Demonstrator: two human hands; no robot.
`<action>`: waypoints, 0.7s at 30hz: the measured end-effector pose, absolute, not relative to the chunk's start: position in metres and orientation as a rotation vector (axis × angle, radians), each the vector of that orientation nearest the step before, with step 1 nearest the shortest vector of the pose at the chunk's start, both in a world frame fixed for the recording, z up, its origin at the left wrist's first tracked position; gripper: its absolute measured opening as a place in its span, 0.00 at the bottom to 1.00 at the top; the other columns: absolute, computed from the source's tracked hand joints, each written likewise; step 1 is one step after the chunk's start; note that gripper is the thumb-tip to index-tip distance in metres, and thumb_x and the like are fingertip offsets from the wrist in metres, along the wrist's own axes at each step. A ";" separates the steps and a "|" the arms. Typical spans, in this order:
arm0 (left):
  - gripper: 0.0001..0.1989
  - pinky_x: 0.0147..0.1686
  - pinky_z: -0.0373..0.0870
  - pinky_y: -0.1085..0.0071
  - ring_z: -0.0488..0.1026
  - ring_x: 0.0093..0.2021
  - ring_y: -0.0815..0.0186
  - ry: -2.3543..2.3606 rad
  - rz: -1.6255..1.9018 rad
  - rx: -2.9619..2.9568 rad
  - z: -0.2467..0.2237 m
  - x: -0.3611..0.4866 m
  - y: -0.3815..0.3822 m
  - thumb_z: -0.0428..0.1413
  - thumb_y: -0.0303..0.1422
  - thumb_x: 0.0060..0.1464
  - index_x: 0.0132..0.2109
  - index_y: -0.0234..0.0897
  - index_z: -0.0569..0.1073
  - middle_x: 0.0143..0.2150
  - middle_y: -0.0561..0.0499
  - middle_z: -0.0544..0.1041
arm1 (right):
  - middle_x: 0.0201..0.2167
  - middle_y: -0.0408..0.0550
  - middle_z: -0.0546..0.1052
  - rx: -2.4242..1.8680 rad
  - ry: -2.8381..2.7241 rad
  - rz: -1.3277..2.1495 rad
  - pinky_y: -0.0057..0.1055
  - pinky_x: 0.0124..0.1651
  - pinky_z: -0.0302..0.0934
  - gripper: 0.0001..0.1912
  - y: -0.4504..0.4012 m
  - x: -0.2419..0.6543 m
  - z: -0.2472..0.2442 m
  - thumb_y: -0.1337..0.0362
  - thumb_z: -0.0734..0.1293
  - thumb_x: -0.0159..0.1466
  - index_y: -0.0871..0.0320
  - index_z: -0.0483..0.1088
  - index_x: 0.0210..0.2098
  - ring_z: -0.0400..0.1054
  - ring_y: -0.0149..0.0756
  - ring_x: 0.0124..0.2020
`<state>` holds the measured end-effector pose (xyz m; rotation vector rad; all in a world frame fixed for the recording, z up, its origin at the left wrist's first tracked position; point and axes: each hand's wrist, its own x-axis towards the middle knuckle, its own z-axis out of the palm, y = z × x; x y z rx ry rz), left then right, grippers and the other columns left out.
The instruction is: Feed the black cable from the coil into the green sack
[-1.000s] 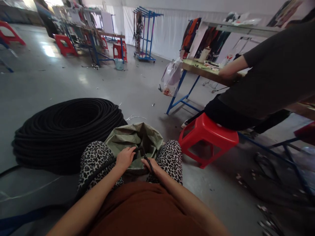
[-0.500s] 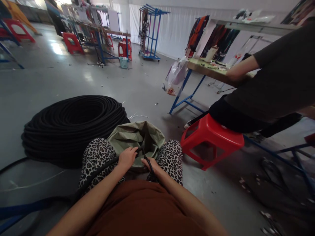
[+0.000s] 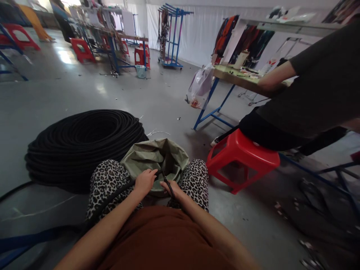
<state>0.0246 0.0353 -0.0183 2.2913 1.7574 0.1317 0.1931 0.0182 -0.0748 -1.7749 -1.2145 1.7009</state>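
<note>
My left hand [image 3: 145,182] is closed round a thick black cord [image 3: 116,193], which runs over my left thigh and pokes out past my fingertips. In my right hand [image 3: 172,188] are dark scissors [image 3: 168,183], their blades pointing up at the cord's end. The blades meet or nearly meet the cord; whether they touch it I cannot tell. Both hands are over an olive-green fabric bag [image 3: 140,150], open at the top between my knees. Its inside is mostly in shadow. On the floor at left lies a big coil of black cord [image 3: 56,150].
A co-worker [image 3: 315,86] sits on a red stool [image 3: 253,150] to the right, at a worktable [image 3: 236,77] with a plastic bag [image 3: 200,88] hanging from its corner. Farther off stand a blue rack [image 3: 173,37] and a small bucket [image 3: 140,71]. A blue metal bar [image 3: 25,240] is at lower left.
My hands stay almost in place, with the cord and scissors still held. My left knee has shifted slightly to the left.
</note>
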 end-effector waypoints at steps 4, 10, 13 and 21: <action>0.18 0.47 0.67 0.69 0.73 0.49 0.63 1.741 0.111 2.304 -0.018 0.024 0.036 0.49 0.31 0.63 0.58 0.43 0.72 0.47 0.47 0.77 | 0.20 0.41 0.68 -1.790 -1.256 1.700 0.23 0.26 0.60 0.15 0.019 0.193 -0.076 0.57 0.68 0.64 0.60 0.67 0.27 0.65 0.30 0.22; 0.19 0.47 0.67 0.69 0.73 0.49 0.63 1.725 0.054 2.282 -0.014 0.027 0.039 0.49 0.31 0.63 0.59 0.44 0.71 0.47 0.47 0.77 | 0.20 0.42 0.68 -1.837 -1.246 1.658 0.24 0.23 0.57 0.22 0.020 0.192 -0.090 0.47 0.65 0.65 0.61 0.68 0.29 0.64 0.29 0.19; 0.19 0.48 0.67 0.68 0.72 0.50 0.62 1.714 0.046 2.250 -0.012 0.031 0.040 0.49 0.31 0.63 0.59 0.42 0.71 0.49 0.46 0.77 | 0.19 0.43 0.68 -1.832 -1.238 1.596 0.24 0.22 0.57 0.27 0.018 0.193 -0.095 0.42 0.63 0.64 0.62 0.69 0.29 0.63 0.29 0.19; 0.19 0.48 0.67 0.70 0.73 0.52 0.63 1.750 0.056 2.162 -0.010 0.037 0.043 0.49 0.32 0.63 0.59 0.44 0.70 0.51 0.47 0.77 | 0.16 0.42 0.64 -1.873 -1.331 1.407 0.24 0.23 0.54 0.31 0.018 0.195 -0.096 0.39 0.62 0.62 0.62 0.69 0.23 0.61 0.29 0.20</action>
